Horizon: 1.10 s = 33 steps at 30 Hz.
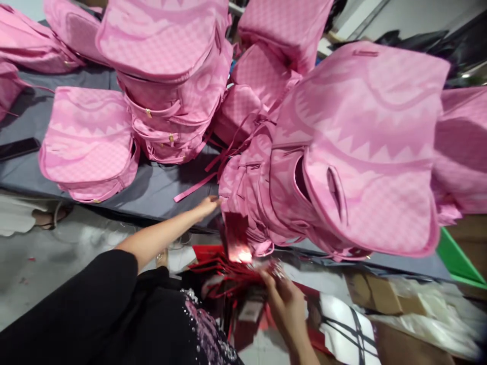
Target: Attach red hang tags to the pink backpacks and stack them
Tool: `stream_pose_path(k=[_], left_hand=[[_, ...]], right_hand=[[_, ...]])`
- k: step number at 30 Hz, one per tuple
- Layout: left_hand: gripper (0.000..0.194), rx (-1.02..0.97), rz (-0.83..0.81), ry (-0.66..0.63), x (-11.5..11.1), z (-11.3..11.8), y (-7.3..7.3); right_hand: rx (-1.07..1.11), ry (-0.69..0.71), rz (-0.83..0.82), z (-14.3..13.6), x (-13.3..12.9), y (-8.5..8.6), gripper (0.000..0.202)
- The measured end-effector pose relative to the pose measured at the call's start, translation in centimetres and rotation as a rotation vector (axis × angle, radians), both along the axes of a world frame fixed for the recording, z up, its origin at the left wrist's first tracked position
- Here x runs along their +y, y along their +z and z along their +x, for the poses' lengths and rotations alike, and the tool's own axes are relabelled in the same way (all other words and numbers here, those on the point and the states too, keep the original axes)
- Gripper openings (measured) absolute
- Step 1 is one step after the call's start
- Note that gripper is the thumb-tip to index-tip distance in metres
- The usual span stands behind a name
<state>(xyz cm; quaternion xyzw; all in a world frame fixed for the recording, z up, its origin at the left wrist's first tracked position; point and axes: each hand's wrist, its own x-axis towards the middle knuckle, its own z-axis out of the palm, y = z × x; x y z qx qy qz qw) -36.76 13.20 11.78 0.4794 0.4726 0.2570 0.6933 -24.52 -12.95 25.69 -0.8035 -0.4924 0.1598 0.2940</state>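
My left hand (208,205) reaches to the edge of the pink bags, its fingertips pressed together at the lower left of the stack; what they pinch, if anything, is too small to tell. Below the table edge, my right hand (283,294) is closed on a bunch of red tags (224,271) with thin cords. One shiny red tag (236,233) hangs between the two hands, against the pink bags. The large pink backpack (373,147) lies on top of the stack at the right, its flap toward me.
More pink backpacks (167,91) are piled on the grey table (152,190), with a smaller one (89,137) at the left. A black phone (19,148) lies at the far left. Below right are a white bundle with black straps (348,329), cardboard (375,294) and a green edge (460,258).
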Motion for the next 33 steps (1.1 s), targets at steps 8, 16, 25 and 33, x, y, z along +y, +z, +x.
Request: stream_pose_path(k=[8, 16, 25, 33], left_hand=[[0.042, 0.207, 0.315, 0.483, 7.8, -17.4, 2.7], [0.03, 0.386, 0.513, 0.542, 3.5, -19.8, 1.7], [0.02, 0.5, 0.598, 0.204, 6.2, -11.5, 0.0], [0.05, 0.426, 0.629, 0.108, 7.6, -7.1, -1.5]], right_hand=[[0.109, 0.28, 0.232, -6.4, 18.8, -2.6, 0.028], [0.082, 0.216, 0.197, -6.1, 29.9, -12.2, 0.023], [0.312, 0.351, 0.01, -4.3, 34.3, -17.6, 0.021], [0.325, 0.291, 0.071, -5.9, 30.9, -13.9, 0.062]])
